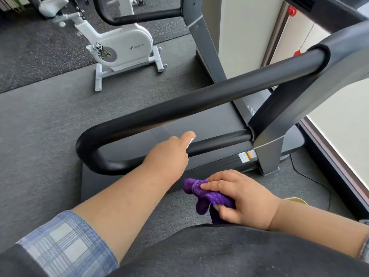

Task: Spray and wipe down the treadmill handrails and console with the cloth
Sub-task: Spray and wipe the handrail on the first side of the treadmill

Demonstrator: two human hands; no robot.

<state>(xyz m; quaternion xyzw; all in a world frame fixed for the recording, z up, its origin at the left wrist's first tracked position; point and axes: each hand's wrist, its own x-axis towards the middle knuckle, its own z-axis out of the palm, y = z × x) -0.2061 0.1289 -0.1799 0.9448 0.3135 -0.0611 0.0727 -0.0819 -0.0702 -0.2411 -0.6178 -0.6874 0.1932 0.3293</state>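
Observation:
The treadmill's near handrail (199, 100) is a black padded loop that runs from a grey upright (279, 120) and bends back at the left. My left hand (169, 154) reaches over the loop's lower bar (219, 141) and grips a small white spray bottle (190, 141). Only a sliver of the bottle shows under my forefinger, which lies stretched along its top. My right hand (237, 196) is lower and nearer to me and holds a bunched purple cloth (203, 194), apart from the rail. The console's dark edge (319, 7) shows at the top right.
The treadmill deck (209, 120) lies below the rail on grey carpet. A white exercise bike (123, 48) stands at the back left. The far handrail (143, 17) crosses the top. A white wall and a dark skirting (329, 152) run along the right, with a cable on the floor.

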